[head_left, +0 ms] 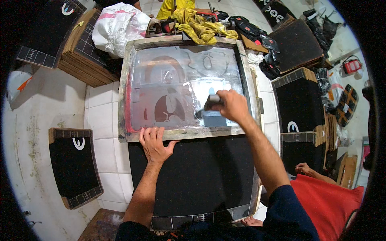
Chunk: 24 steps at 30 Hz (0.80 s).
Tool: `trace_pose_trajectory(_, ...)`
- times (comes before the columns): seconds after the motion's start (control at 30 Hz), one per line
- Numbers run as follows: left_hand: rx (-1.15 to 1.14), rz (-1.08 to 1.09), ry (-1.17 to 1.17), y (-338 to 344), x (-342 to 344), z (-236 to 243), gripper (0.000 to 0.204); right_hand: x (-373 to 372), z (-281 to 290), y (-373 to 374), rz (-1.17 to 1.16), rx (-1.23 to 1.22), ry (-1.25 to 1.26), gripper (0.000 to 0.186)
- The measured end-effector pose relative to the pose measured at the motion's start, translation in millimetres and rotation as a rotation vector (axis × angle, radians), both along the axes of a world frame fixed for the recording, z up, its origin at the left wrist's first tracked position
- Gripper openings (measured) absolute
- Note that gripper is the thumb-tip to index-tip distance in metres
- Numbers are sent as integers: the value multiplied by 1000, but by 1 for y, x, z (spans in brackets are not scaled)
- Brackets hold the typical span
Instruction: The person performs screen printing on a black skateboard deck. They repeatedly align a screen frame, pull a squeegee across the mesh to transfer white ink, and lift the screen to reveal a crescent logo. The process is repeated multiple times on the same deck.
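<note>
At one frame [193, 133], two hands [155, 148] [234, 105]

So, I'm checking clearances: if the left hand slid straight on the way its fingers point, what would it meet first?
Likely the grey screen, just past the frame bar that the left hand rests on; how deep the screen sits is unclear.

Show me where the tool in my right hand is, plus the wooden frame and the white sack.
Tool [209, 105]: head view, on its dark side.
Frame [197, 133]: head view, on its near rail.
Sack [120, 32]: head view, on the middle of its crumpled white side.
</note>
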<state>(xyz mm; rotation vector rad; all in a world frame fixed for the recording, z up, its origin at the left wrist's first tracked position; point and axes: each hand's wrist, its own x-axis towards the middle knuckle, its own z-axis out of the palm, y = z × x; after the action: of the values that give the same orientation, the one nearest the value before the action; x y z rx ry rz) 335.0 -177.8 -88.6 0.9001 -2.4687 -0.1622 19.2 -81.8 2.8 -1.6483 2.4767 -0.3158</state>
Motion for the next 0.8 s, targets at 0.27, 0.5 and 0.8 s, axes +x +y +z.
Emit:
trace_pose_trajectory(0.27, -14, 6, -22, 2, 0, 1, 67, -36, -25, -68, -34, -294, 281, 30)
trace_pose_trajectory(0.5, -21, -10, -1, 2, -3, 1, 67, 48, -25, 39, -10, -314, 177, 20)
trace_pose_trajectory(0.8, 27, -110, -7, -15, -5, 39, 61, 17, 6, 25, 54, -256, 105, 32)
